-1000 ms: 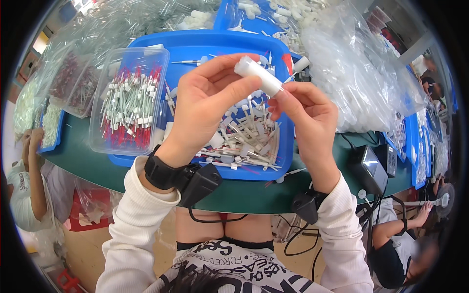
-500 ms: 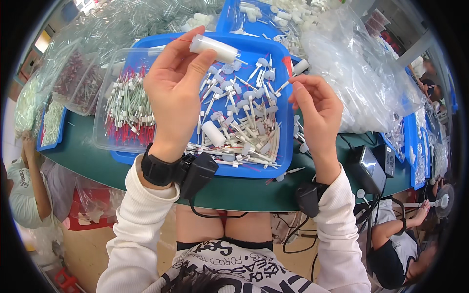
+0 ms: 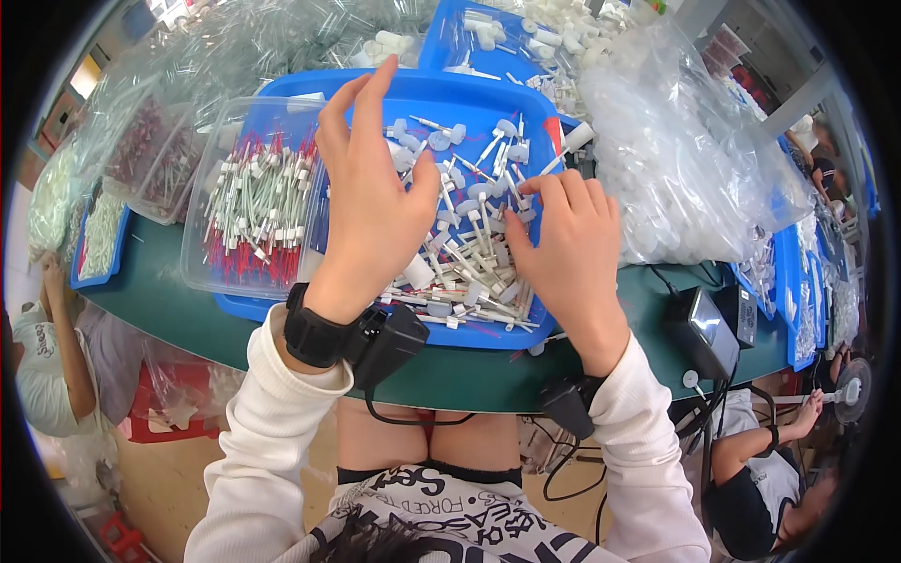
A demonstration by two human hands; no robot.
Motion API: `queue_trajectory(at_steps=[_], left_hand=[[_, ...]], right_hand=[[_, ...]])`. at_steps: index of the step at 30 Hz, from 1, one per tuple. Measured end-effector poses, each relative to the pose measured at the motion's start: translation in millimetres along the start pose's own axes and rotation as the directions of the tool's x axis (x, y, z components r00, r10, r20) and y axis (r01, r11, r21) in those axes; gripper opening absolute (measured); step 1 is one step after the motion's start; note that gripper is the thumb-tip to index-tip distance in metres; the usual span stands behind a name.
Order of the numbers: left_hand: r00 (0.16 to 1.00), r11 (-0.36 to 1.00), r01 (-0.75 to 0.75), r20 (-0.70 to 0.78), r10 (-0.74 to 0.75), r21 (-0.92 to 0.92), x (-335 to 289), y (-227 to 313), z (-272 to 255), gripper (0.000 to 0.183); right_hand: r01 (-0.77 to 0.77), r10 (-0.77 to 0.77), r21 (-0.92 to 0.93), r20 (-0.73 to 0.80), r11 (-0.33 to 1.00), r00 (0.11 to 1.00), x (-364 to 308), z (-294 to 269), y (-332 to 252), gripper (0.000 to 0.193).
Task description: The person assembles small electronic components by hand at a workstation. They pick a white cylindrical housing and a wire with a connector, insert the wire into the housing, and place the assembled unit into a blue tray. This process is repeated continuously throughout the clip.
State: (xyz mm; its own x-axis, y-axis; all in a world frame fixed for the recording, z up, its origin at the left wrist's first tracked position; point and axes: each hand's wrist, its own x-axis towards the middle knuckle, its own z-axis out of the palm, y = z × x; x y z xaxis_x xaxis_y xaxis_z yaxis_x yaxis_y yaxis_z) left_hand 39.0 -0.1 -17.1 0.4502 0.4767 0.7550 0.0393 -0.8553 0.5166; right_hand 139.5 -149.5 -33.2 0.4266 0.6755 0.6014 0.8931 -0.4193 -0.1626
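Observation:
My left hand (image 3: pixel 374 202) hovers over the blue tray (image 3: pixel 310 84) with thumb and fingers apart, holding nothing visible. My right hand (image 3: pixel 571 246) reaches over the tray's right side, index finger and thumb spread above small parts with thin white stems and round pale caps (image 3: pixel 481 192). More white stem pieces (image 3: pixel 469 272) are heaped in the tray's lower part. A short white cylinder (image 3: pixel 419 273) lies beside my left wrist, partly hidden. Left of that hand, a clear plastic box (image 3: pixel 195 253) holds many pale wired pieces with red ends (image 3: pixel 258 202).
Clear plastic bags (image 3: pixel 657 159) bulge at the right. Another blue tray (image 3: pixel 441 42) with white parts stands behind. A black boxy device (image 3: pixel 699 328) with cables sits on the green table (image 3: pixel 469 375). Other people work at both sides.
The white cylinder that my left hand held up is out of that hand, whose fingers have opened. My right hand has moved left and down, over the tray's parts.

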Motion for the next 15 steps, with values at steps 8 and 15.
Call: queue_trajectory(at_steps=[8, 15], left_hand=[[0.998, 0.956, 0.058, 0.028, -0.053, -0.288, 5.4, 12.6, -10.6, 0.034], [0.901, 0.563, 0.427, 0.390, -0.191, -0.708, 0.8, 13.5, -3.9, 0.020]], right_hand=[[-0.197, 0.267, 0.529, -0.059, 0.826, 0.962, 10.0, -17.4, -4.5, 0.037], [0.006, 0.122, 0.840, -0.086, 0.542, 0.989, 29.5, -14.5, -17.0, 0.029]])
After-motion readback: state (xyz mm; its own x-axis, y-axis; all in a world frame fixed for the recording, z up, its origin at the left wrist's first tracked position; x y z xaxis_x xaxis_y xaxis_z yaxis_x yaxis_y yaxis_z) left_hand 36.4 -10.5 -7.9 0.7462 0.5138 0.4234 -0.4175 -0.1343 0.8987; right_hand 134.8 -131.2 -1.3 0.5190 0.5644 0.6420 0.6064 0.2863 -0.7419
